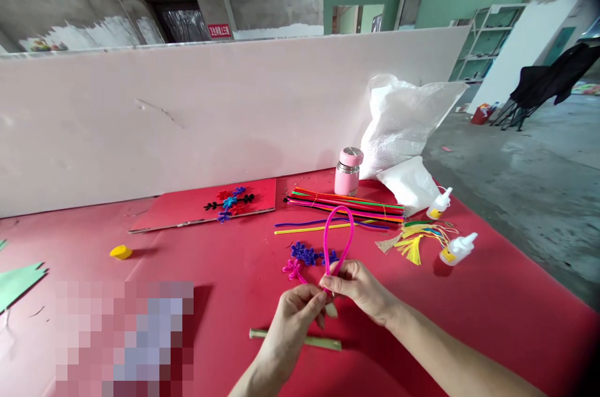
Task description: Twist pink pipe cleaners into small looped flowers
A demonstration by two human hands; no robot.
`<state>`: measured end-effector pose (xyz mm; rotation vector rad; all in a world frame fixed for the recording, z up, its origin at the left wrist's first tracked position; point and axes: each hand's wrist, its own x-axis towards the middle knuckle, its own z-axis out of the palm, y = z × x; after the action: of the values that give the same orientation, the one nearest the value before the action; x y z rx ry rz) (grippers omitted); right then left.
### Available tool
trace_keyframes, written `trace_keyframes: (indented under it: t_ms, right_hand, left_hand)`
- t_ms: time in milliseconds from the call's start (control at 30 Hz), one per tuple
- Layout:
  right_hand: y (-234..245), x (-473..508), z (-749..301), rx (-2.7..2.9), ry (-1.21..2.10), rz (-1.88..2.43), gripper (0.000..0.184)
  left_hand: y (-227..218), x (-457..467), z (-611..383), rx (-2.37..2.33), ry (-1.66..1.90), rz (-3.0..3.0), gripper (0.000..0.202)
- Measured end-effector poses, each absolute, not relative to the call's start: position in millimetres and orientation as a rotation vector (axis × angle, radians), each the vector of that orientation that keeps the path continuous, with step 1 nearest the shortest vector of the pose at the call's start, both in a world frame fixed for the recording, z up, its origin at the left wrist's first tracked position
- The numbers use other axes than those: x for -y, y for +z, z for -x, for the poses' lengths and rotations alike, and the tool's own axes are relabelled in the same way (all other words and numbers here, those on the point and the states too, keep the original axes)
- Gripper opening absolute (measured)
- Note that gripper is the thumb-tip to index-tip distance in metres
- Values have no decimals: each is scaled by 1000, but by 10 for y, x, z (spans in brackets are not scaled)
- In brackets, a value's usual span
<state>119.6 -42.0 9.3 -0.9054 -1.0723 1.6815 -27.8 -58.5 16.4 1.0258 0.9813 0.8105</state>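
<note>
I am holding a bright pink, fuzzy stem bent into a tall loop (327,241), its rounded top rising at the center of the frame. My right grip (360,289) is pinching the foot of the loop between thumb and forefinger, and my left grip (296,314) is closing narrowly just below and beside it. My fingers are hiding the ends, so I cannot tell how they are joining. A fuzzy pink flower (293,269) is showing just above my left grip, its stalk running down out of sight behind my fingers. A small pale shape (331,310) under my fingertips is being too hard to make out.

Fuzzy dark-blue flowers (304,253) are lying behind, partly crossed by the loop. A green bamboo-like stick (323,342) is lying at the bottom center of the red counter (225,297), its middle covered by my left grip. A bundle of multicolored fuzzy stems (375,208) is stretching right of center, its near side crossed by the loop's top. At lower left, a blocky, blurred patch (150,334) is concealing something grayish-blue, and a pale green sheet (19,284) is being cut off by the left edge.
</note>
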Motion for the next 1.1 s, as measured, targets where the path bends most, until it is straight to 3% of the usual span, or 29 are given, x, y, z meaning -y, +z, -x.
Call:
trace_keyframes:
  t_ms: [500, 900, 1100]
  right_hand:
    - [116, 334, -1136, 1085, 1692, 898, 23]
    - [115, 283, -1027, 1118, 1522, 977, 16]
    - [103, 362, -1053, 1183, 1470, 1035, 17]
  left_hand:
    - [69, 472, 310, -780, 810, -615, 18]
    - [7, 506, 428, -1186, 941, -1373, 23]
    - [9, 552, 433, -1207, 903, -1414, 25]
